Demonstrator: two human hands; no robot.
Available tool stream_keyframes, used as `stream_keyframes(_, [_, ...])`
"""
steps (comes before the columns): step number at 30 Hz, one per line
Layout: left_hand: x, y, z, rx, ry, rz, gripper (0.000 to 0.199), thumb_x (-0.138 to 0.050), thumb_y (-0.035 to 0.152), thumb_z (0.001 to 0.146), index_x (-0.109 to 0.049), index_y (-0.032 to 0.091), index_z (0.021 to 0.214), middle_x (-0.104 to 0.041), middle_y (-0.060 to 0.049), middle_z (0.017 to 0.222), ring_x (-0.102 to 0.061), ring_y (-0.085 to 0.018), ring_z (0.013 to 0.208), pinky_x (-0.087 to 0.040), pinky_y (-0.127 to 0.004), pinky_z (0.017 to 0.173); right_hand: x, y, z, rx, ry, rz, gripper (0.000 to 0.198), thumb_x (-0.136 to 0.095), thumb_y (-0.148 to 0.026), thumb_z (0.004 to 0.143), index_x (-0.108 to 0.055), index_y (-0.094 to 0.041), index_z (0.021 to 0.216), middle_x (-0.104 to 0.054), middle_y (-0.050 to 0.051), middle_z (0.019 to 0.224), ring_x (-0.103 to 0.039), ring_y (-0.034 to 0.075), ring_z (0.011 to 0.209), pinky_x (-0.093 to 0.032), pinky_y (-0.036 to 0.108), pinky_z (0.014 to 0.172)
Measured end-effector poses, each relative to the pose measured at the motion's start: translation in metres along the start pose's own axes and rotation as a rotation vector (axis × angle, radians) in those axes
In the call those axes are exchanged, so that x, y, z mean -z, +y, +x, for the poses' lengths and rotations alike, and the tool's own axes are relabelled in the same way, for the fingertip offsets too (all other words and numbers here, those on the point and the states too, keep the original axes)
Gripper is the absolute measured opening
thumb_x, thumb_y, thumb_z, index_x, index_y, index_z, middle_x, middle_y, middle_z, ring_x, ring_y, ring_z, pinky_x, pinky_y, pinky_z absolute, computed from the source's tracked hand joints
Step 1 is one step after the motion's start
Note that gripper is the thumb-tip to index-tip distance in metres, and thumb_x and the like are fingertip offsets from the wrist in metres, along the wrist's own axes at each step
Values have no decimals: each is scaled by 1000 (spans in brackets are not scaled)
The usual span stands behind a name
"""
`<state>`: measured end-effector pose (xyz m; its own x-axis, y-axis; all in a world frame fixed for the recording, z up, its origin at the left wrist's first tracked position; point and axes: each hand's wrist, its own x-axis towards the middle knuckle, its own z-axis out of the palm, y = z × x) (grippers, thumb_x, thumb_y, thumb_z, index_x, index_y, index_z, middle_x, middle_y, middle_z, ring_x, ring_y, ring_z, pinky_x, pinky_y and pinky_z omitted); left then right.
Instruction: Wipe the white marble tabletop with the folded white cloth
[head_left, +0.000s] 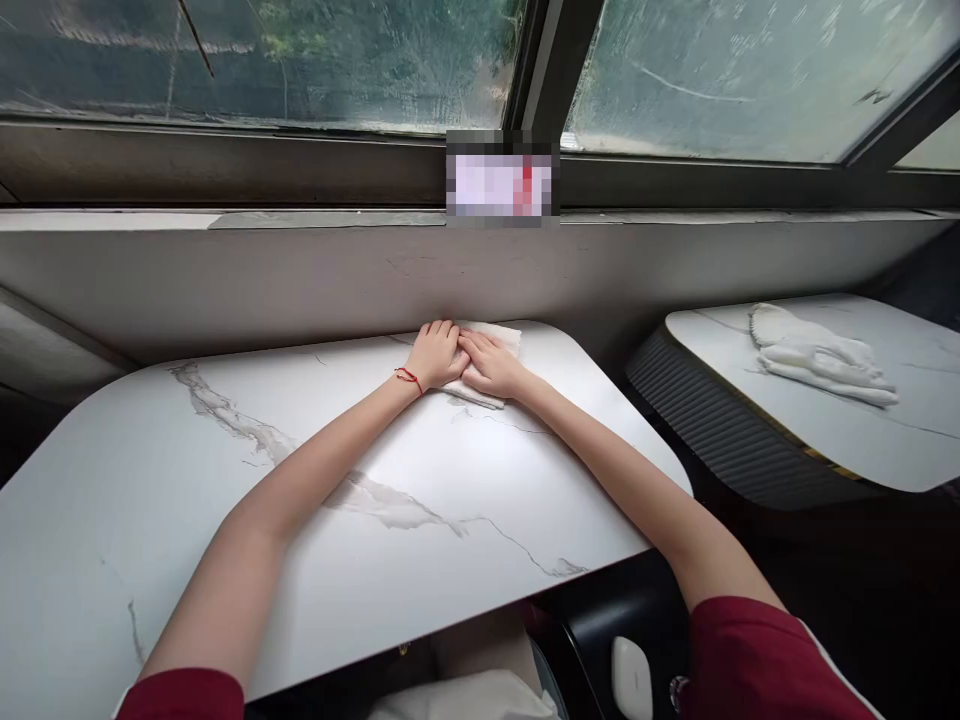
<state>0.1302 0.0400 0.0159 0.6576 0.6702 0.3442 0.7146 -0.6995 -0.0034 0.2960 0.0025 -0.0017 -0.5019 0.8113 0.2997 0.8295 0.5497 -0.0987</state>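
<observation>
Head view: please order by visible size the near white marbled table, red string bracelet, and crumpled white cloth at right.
1. Near marbled table
2. Crumpled cloth at right
3. Red string bracelet

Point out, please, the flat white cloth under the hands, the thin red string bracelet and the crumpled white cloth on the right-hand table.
Flat white cloth [507, 338]: head view, uncovered far corner.
Thin red string bracelet [407, 375]: head view, cord's middle.
Crumpled white cloth [819, 356]: head view, central folds.
</observation>
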Motion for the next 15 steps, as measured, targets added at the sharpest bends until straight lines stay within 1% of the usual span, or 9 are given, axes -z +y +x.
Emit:
stream_keyframes(3, [-8, 1, -3, 9, 39, -52, 44, -41, 32, 94, -61, 6, 123, -63, -22, 130, -55, -34, 124, -38, -46, 109, 0, 3, -5, 17, 2, -11, 65, -42, -35, 92, -43, 1, 146, -44, 24, 156, -37, 31, 148, -27, 49, 124])
stream_keyframes(6, [-13, -1, -6, 21, 60, -91, 47, -41, 32, 94, -58, 8, 130, -60, -21, 138, -52, -33, 131, -35, -47, 113, -2, 3, -6, 15, -7, -16, 65, -43, -36, 92, -42, -2, 148, -41, 23, 158, -36, 30, 149, -27, 51, 124])
stream_keyframes(9, [-12, -2, -7, 38, 52, -104, 50, -41, 32, 94, -57, 5, 133, -58, -22, 142, -51, -33, 133, -34, -47, 115, -3, 3, -5, 7, -12, -4, 66, -43, -36, 91, -42, -3, 148, -42, 23, 158, -36, 30, 149, -28, 52, 123])
stream_keyframes(12, [-10, 1, -8, 37, 38, -112, 52, -41, 32, 94, -56, 1, 133, -55, -25, 145, -47, -34, 138, -32, -47, 118, -2, 2, -7, 0, -5, 4, 66, -43, -35, 91, -42, -3, 149, -41, 22, 159, -36, 30, 149, -28, 52, 123])
stream_keyframes(15, [-10, 12, -13, 31, 20, -126, 56, -40, 33, 95, -53, -1, 137, -50, -26, 150, -43, -34, 143, -28, -48, 121, 4, -2, -21, -7, -17, 1, 68, -42, -35, 91, -42, -1, 149, -40, 23, 159, -34, 31, 150, -28, 52, 123])
